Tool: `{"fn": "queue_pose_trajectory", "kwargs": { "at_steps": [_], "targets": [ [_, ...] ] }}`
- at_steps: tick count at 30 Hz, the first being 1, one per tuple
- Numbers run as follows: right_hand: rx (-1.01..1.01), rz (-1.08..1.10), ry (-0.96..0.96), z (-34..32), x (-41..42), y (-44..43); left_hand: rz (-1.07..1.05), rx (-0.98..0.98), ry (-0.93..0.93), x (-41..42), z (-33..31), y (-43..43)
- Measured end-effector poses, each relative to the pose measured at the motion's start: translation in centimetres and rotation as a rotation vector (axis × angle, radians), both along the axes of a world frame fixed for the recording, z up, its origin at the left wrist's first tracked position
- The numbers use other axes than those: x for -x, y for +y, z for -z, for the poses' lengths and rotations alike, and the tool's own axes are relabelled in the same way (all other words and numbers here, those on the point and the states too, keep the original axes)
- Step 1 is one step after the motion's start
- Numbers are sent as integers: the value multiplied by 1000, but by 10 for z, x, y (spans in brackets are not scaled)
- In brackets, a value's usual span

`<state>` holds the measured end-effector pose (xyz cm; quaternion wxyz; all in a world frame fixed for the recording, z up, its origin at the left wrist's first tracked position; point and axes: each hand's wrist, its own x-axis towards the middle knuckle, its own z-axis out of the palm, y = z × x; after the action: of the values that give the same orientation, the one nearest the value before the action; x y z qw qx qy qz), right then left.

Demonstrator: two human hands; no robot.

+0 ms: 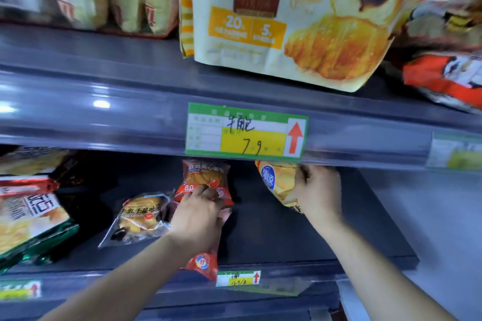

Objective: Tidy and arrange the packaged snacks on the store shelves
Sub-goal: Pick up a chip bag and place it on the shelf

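The lower shelf [287, 237] has a wide dark stretch of bare board between the two hands and on out to its right end, where it stops against a pale wall. Overhead, the front rail of the upper shelf [104, 117] hangs low, its green price tag [246, 131] just above the right hand's knuckles, so there is little headroom there. A big croissant bag [287, 21] stands on that upper shelf, overhanging the rail a little.

The left hand [198, 219] reaches in near the middle, fingers curled down and pinching the lower end of a red bread packet [206, 177] that stands upright toward the back. More red wrapper [202, 263] shows under the wrist at the shelf's front lip; it may be a second packet, though the arm hides the join. Just left of this hand a clear toast packet [140, 216] lies flat, and a green-edged bag [28, 219] sits further left.

The right hand [317, 190] is closed around the side of a yellow packet [276, 182], held tilted just under the rail, clear of the board.
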<state>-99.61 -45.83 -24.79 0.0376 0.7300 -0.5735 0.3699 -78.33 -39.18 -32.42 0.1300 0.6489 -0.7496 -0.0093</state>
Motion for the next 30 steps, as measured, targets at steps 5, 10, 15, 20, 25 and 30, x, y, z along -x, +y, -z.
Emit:
{"fn": "queue_pose_trajectory", "kwargs": {
  "at_steps": [5, 10, 15, 20, 25, 30],
  "targets": [
    [-272, -249, -464, -42, -19, 63, -180, -43, -14, -15, -32, 49],
    [-351, -505, -488, -65, -35, 146, -366, -166, 166, -26, -52, 111],
    [-368, -680, -512, -100, -53, 206, -333, -169, 670, -40, -82, 186],
    [-499, -829, -734, -138, -96, 237, -232, -357, 1027, -62, -118, 252],
    [-642, -867, -882, -148, -156, 256, -267, -242, 1301, -104, -137, 302],
    [-768, -921, -930, -144, -224, 275, -372, -131, 1443, -165, -147, 344]
  ]
}}
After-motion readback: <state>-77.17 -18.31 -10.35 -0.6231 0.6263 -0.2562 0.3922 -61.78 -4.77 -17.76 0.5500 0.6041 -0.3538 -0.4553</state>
